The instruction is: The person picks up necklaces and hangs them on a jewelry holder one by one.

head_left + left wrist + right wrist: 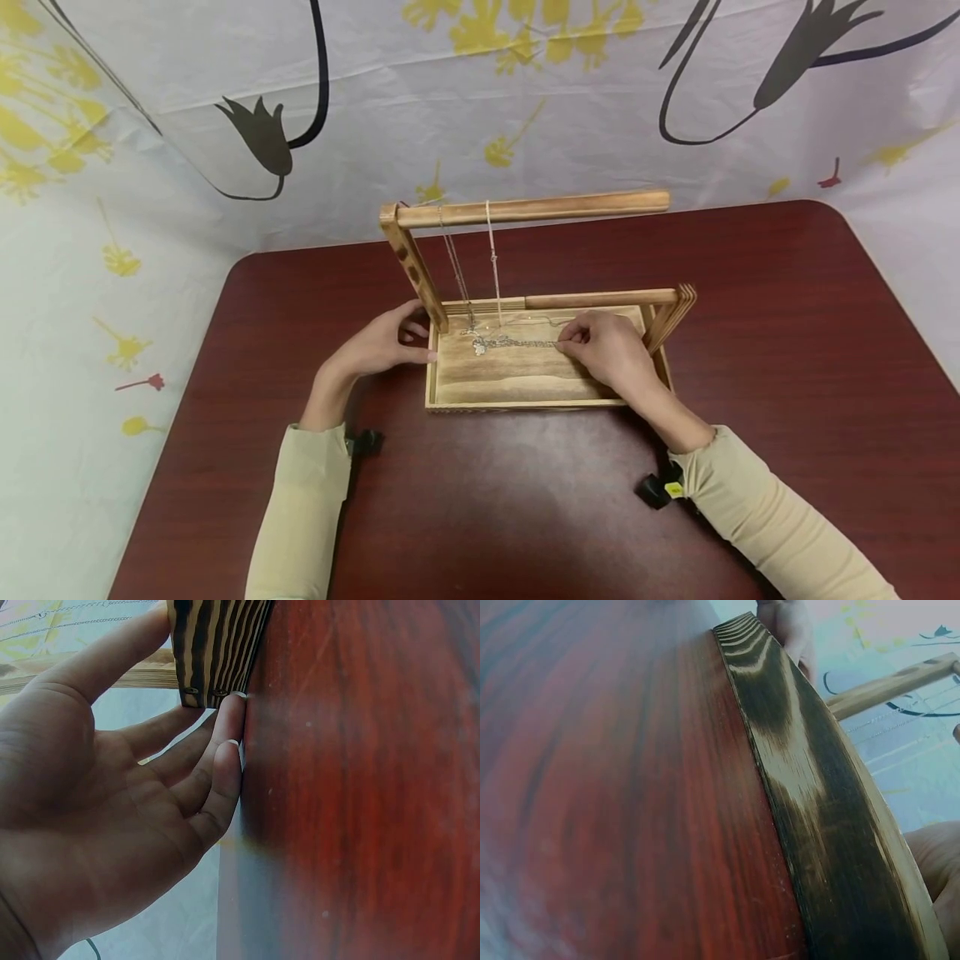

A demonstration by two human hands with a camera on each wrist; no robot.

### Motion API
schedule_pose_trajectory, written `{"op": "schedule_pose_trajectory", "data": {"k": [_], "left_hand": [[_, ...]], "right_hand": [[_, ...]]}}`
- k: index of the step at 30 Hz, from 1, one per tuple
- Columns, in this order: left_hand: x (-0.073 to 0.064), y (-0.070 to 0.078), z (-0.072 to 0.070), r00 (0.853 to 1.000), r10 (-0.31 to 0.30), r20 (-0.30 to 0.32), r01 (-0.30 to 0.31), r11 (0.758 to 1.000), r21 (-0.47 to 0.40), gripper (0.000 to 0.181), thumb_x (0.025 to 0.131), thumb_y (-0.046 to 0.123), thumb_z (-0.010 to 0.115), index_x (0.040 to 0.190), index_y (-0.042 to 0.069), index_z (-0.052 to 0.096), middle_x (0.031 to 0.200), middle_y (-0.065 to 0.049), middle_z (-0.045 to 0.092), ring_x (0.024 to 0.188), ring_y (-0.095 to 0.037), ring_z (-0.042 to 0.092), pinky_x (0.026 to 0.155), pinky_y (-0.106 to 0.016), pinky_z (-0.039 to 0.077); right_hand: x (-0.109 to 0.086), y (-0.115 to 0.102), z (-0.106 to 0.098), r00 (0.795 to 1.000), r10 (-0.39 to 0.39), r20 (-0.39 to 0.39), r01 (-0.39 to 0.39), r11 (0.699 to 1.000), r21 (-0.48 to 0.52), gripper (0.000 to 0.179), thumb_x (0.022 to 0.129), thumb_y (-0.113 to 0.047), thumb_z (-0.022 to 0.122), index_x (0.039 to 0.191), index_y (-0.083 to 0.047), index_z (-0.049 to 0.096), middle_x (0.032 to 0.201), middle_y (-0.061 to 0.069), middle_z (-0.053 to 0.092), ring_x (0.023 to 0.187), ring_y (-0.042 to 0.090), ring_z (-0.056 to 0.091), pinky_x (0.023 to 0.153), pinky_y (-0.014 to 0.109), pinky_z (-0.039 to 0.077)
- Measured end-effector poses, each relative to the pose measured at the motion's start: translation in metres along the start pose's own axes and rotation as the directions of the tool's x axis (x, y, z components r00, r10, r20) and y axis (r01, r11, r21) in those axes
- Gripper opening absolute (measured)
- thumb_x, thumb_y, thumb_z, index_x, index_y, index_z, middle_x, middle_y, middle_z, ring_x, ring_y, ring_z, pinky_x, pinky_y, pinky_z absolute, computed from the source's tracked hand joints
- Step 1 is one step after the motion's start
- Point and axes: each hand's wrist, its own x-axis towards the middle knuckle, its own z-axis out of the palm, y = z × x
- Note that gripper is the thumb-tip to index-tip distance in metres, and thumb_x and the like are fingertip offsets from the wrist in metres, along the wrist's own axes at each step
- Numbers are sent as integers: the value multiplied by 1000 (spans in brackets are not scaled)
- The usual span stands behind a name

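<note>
The right hand (607, 350) has the tips of its thumb and finger close together, and they seem to pinch the right end of a silver chain (517, 342). This chain lies on the floor of the wooden tray (517, 392), stretched out to the left, with a small shiny bunch at its far end. In the right wrist view, the wall of the tray hides the fingertips, so how tight the pinch is cannot be told.

The left hand (378, 340) is at the left end of the tray, beside the post (415, 271). Its thumb and fingers are spread apart and touch the tray, but they do not wrap around it. It looks like this hand is there to keep the tray steady.

Two thin chains hang from the top bar (540, 207), one at the left (453, 262) and one nearer the middle (492, 258). Their low ends come down near the shiny bunch. Whether they are caught in it cannot be told.

The step in hand looks like getting hold of the loose chain. The next move probably calls for a soft, slow lift, with care not to tug the hanging chains.
</note>
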Motion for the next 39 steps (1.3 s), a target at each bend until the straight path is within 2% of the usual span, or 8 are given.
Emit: {"op": "schedule_pose_trajectory", "data": {"k": [4, 8, 19, 27, 39], "left_hand": [[5, -14, 0, 1000, 5, -9, -5, 1000, 1, 94, 88, 18, 79, 158, 4, 18, 136, -23, 52, 125, -36, 51, 107, -49, 41], [6, -18, 0, 1000, 15, -8, -15, 1000, -5, 96, 86, 23, 80, 158, 5, 20, 135, -22, 53, 124, -34, 52, 107, -48, 41], [7, -17, 0, 1000, 21, -4, -21, 1000, 2, 96, 86, 23, 81, 158, 5, 20, 137, -21, 52, 124, -34, 52, 106, -47, 42], [7, -17, -1, 1000, 22, -4, -22, 1000, 4, 97, 86, 23, 81, 158, 4, 19, 138, -21, 51, 124, -34, 52, 106, -47, 42], [8, -19, -2, 1000, 23, 1, -23, 1000, -3, 97, 86, 22, 80, 158, 4, 18, 139, -22, 50, 124, -35, 52, 107, -48, 42]], "right_hand": [[0, -1, 0, 1000, 5, 16, -5, 1000, -1, 7, 87, -20, 76, 84, -15, 75, 75, -3, 65, 68, 14, 58, 64, 31, 45], [0, -1, -2, 1000, 0, 19, 0, 1000, 2, 7, 87, -22, 76, 84, -16, 75, 75, -3, 65, 69, 14, 58, 64, 31, 44], [-1, -1, -4, 1000, 3, 15, -3, 1000, 25, 8, 89, -27, 76, 89, -19, 73, 81, -1, 66, 74, 17, 58, 68, 33, 44], [0, -3, -7, 1000, -17, -3, 17, 999, 37, 8, 92, -24, 74, 92, -17, 73, 85, 0, 69, 75, 18, 59, 68, 34, 45], [-5, -13, -13, 996, -88, -13, 88, 995, 41, 5, 92, -21, 73, 90, -17, 71, 82, -2, 69, 75, 14, 62, 69, 33, 49]]}}
